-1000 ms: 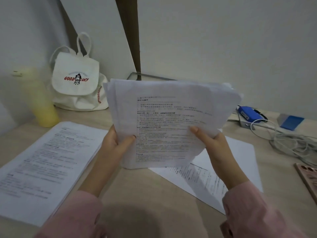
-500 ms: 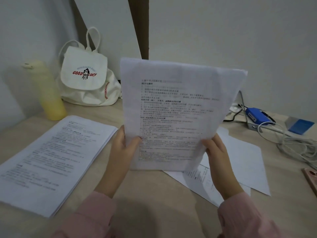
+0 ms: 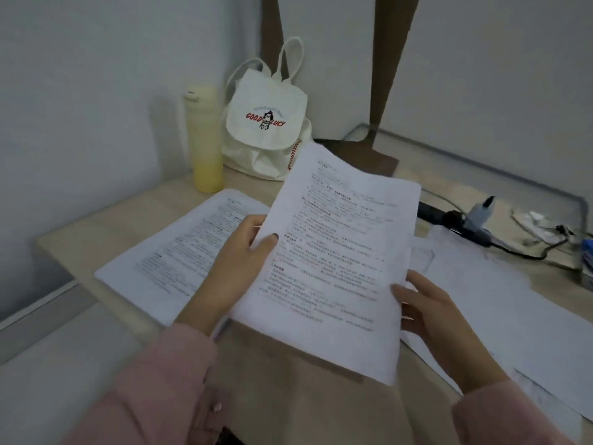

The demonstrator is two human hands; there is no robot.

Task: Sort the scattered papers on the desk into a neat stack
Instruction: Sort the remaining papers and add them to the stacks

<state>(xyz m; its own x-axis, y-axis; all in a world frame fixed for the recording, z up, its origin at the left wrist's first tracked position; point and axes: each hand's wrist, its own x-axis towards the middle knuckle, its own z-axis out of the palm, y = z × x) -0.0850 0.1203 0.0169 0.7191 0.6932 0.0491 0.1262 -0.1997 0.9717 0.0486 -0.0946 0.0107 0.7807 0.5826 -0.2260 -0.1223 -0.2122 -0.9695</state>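
Observation:
I hold a bundle of printed white papers [image 3: 337, 258] above the desk, tilted back and to the left. My left hand [image 3: 237, 268] grips its left edge, thumb on the top sheet. My right hand [image 3: 430, 313] holds the lower right edge, thumb on the front. A stack of printed papers [image 3: 179, 252] lies on the desk to the left, partly under my left hand. More loose sheets [image 3: 500, 303] lie on the desk to the right, partly hidden by the held bundle.
A yellow bottle [image 3: 205, 139] and a white canvas backpack [image 3: 266, 123] stand at the back left by the wall. Dark cables and a blue-grey device [image 3: 475, 220] lie at the back right. The wooden desk [image 3: 96, 226] ends at its left edge above a lower surface.
The bundle has tipped from upright to leaning back and left, and sits lower. The view has swung, so the desk's left edge and the back right cables now show.

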